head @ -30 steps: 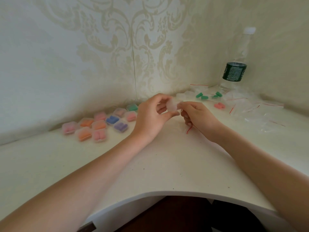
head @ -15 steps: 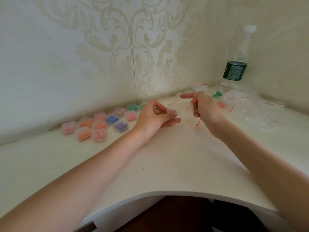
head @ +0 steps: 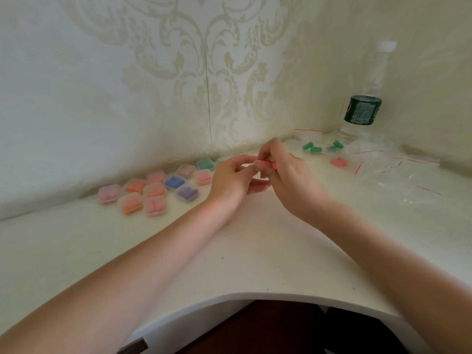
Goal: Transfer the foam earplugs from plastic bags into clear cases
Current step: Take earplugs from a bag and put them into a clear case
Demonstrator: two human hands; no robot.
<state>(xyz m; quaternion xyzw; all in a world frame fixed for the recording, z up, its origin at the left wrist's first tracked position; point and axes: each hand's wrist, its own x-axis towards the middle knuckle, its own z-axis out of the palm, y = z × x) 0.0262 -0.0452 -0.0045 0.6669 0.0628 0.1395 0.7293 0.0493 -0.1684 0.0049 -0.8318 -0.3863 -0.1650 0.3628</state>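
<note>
Cases (head: 153, 192) filled and lined up at left, about a dozen. Left hand (head: 233, 177) curls round a clear case, barely visible; right hand (head: 286, 172) pinches pink earplugs (head: 267, 164) over it. Green earplugs (head: 313, 148) and a pink pair (head: 339, 162) remain near the bags (head: 408, 175).

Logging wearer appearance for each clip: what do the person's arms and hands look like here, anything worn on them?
Both forearms are bare from the frame's lower edge to the wrist; no sleeve shows. The left hand and right hand wear no gloves, and no watch, bracelet or ring is visible. Nails are too small and blurred to judge. No cables or markings show on either arm.
</note>
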